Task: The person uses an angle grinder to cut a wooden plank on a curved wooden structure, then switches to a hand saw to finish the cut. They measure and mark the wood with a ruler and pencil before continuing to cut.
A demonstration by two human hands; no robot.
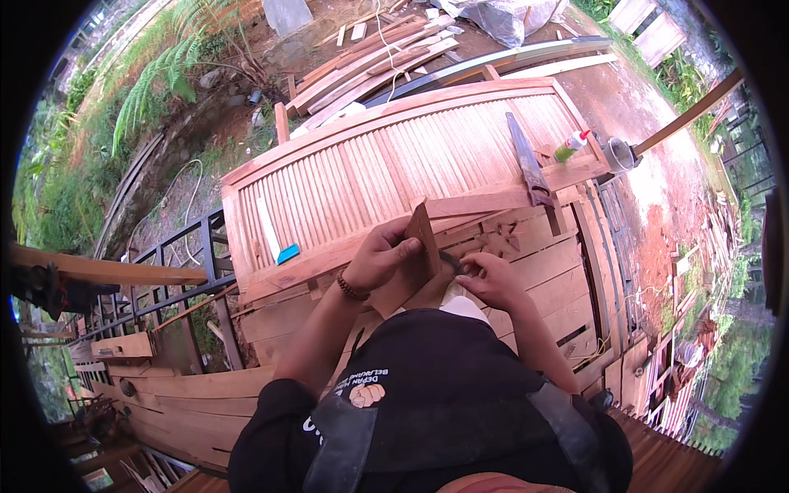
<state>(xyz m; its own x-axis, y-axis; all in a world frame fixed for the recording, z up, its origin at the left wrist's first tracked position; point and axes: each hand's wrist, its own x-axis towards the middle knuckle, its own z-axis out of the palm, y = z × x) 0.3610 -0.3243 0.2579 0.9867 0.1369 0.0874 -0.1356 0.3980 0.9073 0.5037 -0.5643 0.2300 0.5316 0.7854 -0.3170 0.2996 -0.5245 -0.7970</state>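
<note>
My left hand (384, 256) is closed on a small wooden board (422, 238), thumb on its face, holding it tilted up on edge by the panel's near side. My right hand (493, 279) is closed beside the board's lower right. Its fingers pinch a small dark object (451, 263), mostly hidden, whose kind I cannot make out. Beyond both hands lies a slatted wooden door panel (362, 168). On that panel rest a handsaw (528, 160) to the right and a try square with a blue stock (287, 254) to the left.
A green bottle with a red cap (569, 146) and a grey cup (618, 154) stand at the panel's right end. Wood offcuts (501, 241) lie on the plank surface (551, 279) near my right hand. Stacked boards (370, 70) lie on the ground beyond.
</note>
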